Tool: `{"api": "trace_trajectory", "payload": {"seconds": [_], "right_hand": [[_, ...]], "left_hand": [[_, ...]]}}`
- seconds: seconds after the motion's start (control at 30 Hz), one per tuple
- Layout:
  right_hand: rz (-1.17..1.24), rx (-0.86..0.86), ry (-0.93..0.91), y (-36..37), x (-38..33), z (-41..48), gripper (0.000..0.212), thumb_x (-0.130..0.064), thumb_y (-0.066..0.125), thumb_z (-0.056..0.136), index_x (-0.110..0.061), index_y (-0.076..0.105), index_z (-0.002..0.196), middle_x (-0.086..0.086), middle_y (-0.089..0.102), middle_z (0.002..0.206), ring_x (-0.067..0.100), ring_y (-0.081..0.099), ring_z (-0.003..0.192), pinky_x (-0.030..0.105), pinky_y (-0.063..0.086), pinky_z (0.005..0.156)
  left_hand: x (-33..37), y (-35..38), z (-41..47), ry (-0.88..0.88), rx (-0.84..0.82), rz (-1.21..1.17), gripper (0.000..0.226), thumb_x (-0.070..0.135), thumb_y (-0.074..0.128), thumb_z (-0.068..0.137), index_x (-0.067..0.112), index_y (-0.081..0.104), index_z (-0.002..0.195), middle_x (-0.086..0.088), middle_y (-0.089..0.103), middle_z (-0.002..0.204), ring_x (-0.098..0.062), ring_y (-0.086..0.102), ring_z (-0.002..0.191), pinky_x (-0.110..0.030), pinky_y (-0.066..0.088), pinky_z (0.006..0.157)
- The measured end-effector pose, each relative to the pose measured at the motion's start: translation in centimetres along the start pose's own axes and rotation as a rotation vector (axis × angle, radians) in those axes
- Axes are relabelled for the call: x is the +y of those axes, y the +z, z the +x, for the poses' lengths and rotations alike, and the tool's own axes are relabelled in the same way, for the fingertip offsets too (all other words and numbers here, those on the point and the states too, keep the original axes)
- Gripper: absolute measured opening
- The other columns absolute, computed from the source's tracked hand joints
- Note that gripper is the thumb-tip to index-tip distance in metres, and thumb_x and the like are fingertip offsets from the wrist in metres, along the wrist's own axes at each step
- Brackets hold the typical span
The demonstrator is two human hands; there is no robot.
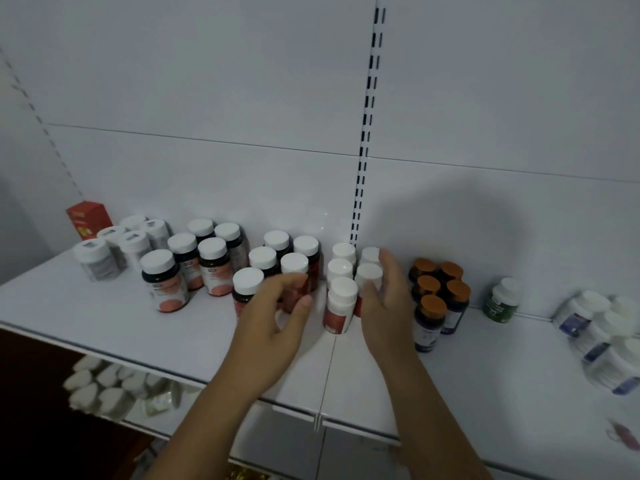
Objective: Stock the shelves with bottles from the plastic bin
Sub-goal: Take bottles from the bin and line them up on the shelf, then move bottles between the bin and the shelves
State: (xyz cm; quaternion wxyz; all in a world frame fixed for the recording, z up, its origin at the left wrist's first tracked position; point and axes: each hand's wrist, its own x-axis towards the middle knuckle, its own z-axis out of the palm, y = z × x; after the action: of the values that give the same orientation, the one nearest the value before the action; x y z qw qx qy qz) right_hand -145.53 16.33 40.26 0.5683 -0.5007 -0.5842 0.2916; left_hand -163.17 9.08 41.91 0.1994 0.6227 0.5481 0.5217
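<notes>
on the white shelf (104, 317), mid-row, the left hand (273, 323) curls thumb and fingers round a dark white-capped bottle (294, 265). the right hand (384, 306), fingers straight, presses flat against the side of the white bottles (341, 296). they look like light, rigid, smooth plastic, likely tippy, so grip the body, not the cap.

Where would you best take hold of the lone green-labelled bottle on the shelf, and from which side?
Grip its body just under the white cap, coming from the front. The green-labelled bottle stands upright and apart from the orange-capped bottles beside it, with the back panel close behind.
</notes>
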Motion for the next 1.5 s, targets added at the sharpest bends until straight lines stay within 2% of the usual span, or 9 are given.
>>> {"api": "trace_trajectory", "payload": {"seconds": [0.1, 0.27, 0.47, 0.67, 0.9, 1.0, 1.2, 1.3, 1.5], "right_hand": [[-0.103, -0.176, -0.150, 0.9, -4.4, -0.6, 0.046, -0.020, 0.055, 0.106, -0.026, 0.047, 0.151, -0.015, 0.050, 0.148, -0.018, 0.042, 0.127, -0.003, 0.027, 0.103], [-0.230, -0.562, -0.405, 6.6, -10.5, -3.4, 0.059, -0.044, 0.062, 0.099, -0.030, 0.044, 0.153, -0.013, 0.049, 0.152, 0.006, 0.042, 0.144, 0.031, 0.037, 0.119], [-0.419, -0.892, -0.708, 15.9, -14.6, -9.5, 0.068, -0.057, 0.051, 0.102, -0.032, 0.029, 0.162, -0.008, 0.033, 0.166, 0.015, 0.025, 0.155, 0.044, 0.027, 0.127], [-0.415, -1.255, -0.810, 24.9, -14.2, -19.2, 0.071, -0.057, 0.052, 0.102, -0.035, 0.022, 0.163, -0.009, 0.025, 0.169, 0.015, 0.016, 0.158, 0.046, 0.021, 0.129], [-0.456, -1.564, -0.810, 33.5, -9.5, -29.8, 0.072, -0.056, 0.053, 0.103, -0.031, 0.024, 0.164, -0.004, 0.028, 0.169, 0.021, 0.021, 0.157, 0.043, 0.022, 0.126], [-0.490, -1.647, -0.765, 37.1, -6.5, -33.4, 0.071, -0.054, 0.055, 0.102, -0.028, 0.029, 0.162, -0.002, 0.035, 0.164, 0.023, 0.033, 0.151, 0.045, 0.033, 0.121], [-0.608, -1.781, -0.430, 43.9, 2.8, -39.5, 0.065, -0.053, 0.056, 0.102, -0.032, 0.033, 0.159, 0.001, 0.047, 0.156, 0.029, 0.055, 0.130, 0.050, 0.055, 0.100], [-0.669, -1.777, -0.291, 46.8, 7.4, -42.1, 0.060, -0.040, 0.061, 0.104, -0.020, 0.040, 0.157, 0.008, 0.054, 0.150, 0.031, 0.060, 0.122, 0.046, 0.055, 0.097], [-0.734, -1.808, -0.126, 54.0, 19.1, -49.0, 0.025, -0.025, 0.065, 0.097, -0.023, 0.060, 0.121, 0.005, 0.067, 0.119, 0.029, 0.066, 0.108, 0.045, 0.056, 0.092]], "left_hand": [[1.0, -4.9, 0.9, 0.083, -0.008, 0.194, 0.035, 0.038, 0.062, 0.102, 0.033, 0.059, 0.137, 0.019, 0.063, 0.130, -0.001, 0.059, 0.120, -0.024, 0.049, 0.099], [0.6, -14.4, -0.7, 0.080, 0.054, 0.698, 0.059, 0.061, 0.058, 0.099, 0.034, 0.045, 0.150, 0.011, 0.055, 0.146, -0.016, 0.054, 0.131, -0.042, 0.048, 0.102], [-2.1, -24.6, -9.0, -0.223, 0.146, 0.987, 0.074, 0.079, 0.044, 0.095, 0.041, 0.032, 0.158, 0.012, 0.042, 0.161, -0.015, 0.039, 0.147, -0.045, 0.038, 0.115], [-6.4, -31.7, -21.8, -0.588, 0.264, 1.032, 0.074, 0.077, 0.047, 0.094, 0.037, 0.036, 0.156, 0.009, 0.048, 0.154, -0.019, 0.047, 0.141, -0.047, 0.045, 0.109], [-12.0, -34.6, -32.8, -0.929, 0.261, 0.937, 0.075, 0.074, 0.048, 0.096, 0.034, 0.035, 0.158, 0.006, 0.045, 0.158, -0.023, 0.043, 0.145, -0.051, 0.043, 0.113], [-15.4, -35.1, -36.2, -1.032, 0.238, 0.889, 0.073, 0.072, 0.050, 0.097, 0.032, 0.037, 0.157, 0.003, 0.049, 0.156, -0.025, 0.048, 0.142, -0.052, 0.046, 0.109], [-25.3, -34.7, -42.4, -1.221, 0.179, 0.605, 0.058, 0.049, 0.063, 0.102, 0.022, 0.048, 0.151, -0.005, 0.060, 0.145, -0.030, 0.059, 0.127, -0.049, 0.052, 0.102], [-31.6, -33.4, -44.9, -1.304, 0.165, 0.467, 0.047, 0.029, 0.067, 0.101, 0.013, 0.057, 0.144, -0.013, 0.066, 0.136, -0.032, 0.064, 0.120, -0.039, 0.053, 0.100], [-48.6, -27.9, -50.6, -1.426, -0.297, 0.409, 0.034, 0.011, 0.064, 0.098, 0.007, 0.063, 0.132, -0.012, 0.066, 0.129, -0.032, 0.065, 0.122, -0.035, 0.052, 0.102]]}}
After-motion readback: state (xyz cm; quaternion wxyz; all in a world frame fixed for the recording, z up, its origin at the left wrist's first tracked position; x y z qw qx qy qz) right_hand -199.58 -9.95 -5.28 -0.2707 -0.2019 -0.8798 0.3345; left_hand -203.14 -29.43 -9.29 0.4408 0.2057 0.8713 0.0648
